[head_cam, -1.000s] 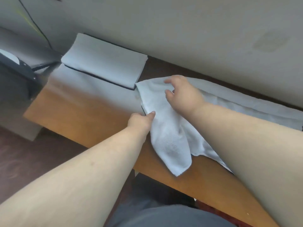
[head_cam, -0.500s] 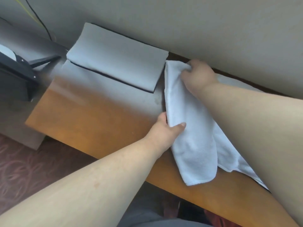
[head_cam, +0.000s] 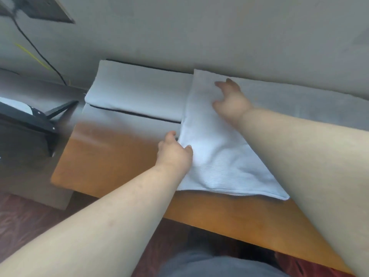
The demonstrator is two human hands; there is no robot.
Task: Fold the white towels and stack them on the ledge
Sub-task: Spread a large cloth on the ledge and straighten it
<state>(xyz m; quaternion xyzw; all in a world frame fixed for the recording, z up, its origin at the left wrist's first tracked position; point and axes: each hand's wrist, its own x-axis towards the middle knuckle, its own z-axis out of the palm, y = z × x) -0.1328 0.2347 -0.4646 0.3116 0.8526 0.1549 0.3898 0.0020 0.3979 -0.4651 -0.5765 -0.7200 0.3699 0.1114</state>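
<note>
A white towel point(head_cam: 221, 154) lies spread on the wooden ledge point(head_cam: 111, 162), its far edge against the wall and its near edge close to the ledge's front. My left hand point(head_cam: 173, 151) grips the towel's left edge, thumb on top. My right hand point(head_cam: 231, 98) rests flat on the towel's far part, fingers spread. A folded white towel point(head_cam: 137, 92) sits to the left against the wall. More white cloth point(head_cam: 303, 100) stretches along the wall to the right, partly hidden by my right forearm.
A dark stand with black legs point(head_cam: 40, 116) is left of the ledge. A black cable point(head_cam: 38, 48) runs down the wall from a wall plate point(head_cam: 46, 9). Below the ledge is patterned reddish floor point(head_cam: 24, 216). My grey-clad lap point(head_cam: 215, 264) is at the bottom.
The towel has gone from a narrow bunched strip to a wider flat sheet. My right hand let go of its far corner and now presses flat with spread fingers. The view shifted.
</note>
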